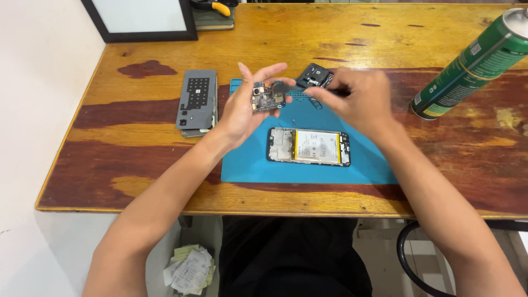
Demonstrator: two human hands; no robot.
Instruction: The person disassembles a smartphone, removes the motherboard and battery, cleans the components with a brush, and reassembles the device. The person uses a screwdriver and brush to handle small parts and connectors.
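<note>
My left hand (pixel 246 104) holds a small blue phone circuit board (pixel 266 97) up above the blue work mat (pixel 308 157). My right hand (pixel 360 99) is pinched around a thin dark tool whose tip (pixel 280 87) touches the board's upper right corner. Below both hands an opened phone (pixel 308 147) lies flat on the mat, with its white battery and frame exposed. A dark phone part (pixel 313 74) rests at the mat's far edge, partly hidden by my right hand.
A grey phone back cover (pixel 197 99) lies on the wooden table left of the mat. A green spray can (pixel 473 63) leans at the right. A black-framed board (pixel 140 19) and a yellow-handled tool (pixel 220 7) sit at the back.
</note>
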